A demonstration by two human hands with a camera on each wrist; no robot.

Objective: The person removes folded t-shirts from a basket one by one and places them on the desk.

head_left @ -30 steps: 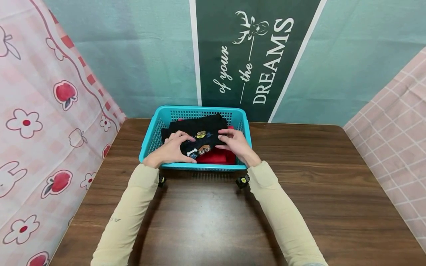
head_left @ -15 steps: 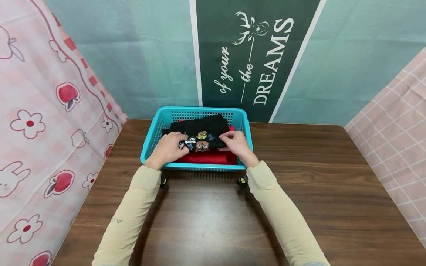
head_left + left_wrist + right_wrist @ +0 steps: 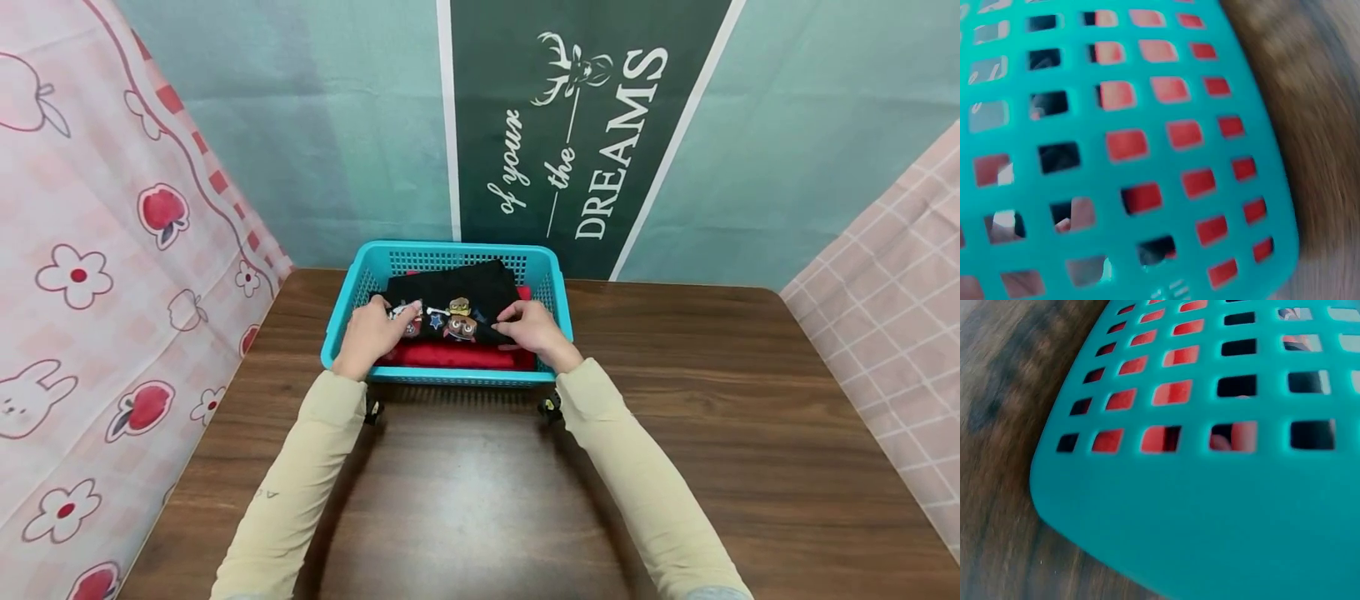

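A black folded garment [image 3: 442, 287] with cartoon prints lies in the turquoise plastic basket [image 3: 450, 375]. Beneath it, red folded cloth [image 3: 450, 357] shows along the front. My left hand [image 3: 372, 335] pinches the garment's front edge near its left end. At the opposite end, my right hand [image 3: 537, 331] pinches the front right corner between thumb and fingers. Both wrist views look at the outside of the basket wall [image 3: 1285, 259], [image 3: 1179, 512]; the hands are mostly hidden behind it, and red cloth [image 3: 1172, 394] shows through the holes.
The basket stands on a brown wooden table [image 3: 697, 400], close to its back edge. A teal and green printed cloth [image 3: 337, 125] hangs behind. Pink patterned cloths hang at the left [image 3: 75, 333] and right [image 3: 900, 292].
My left hand has shifted left along the garment's front edge, drawing the printed front out straighter. My right hand has kept its place at the right corner. The head view has tilted slightly.
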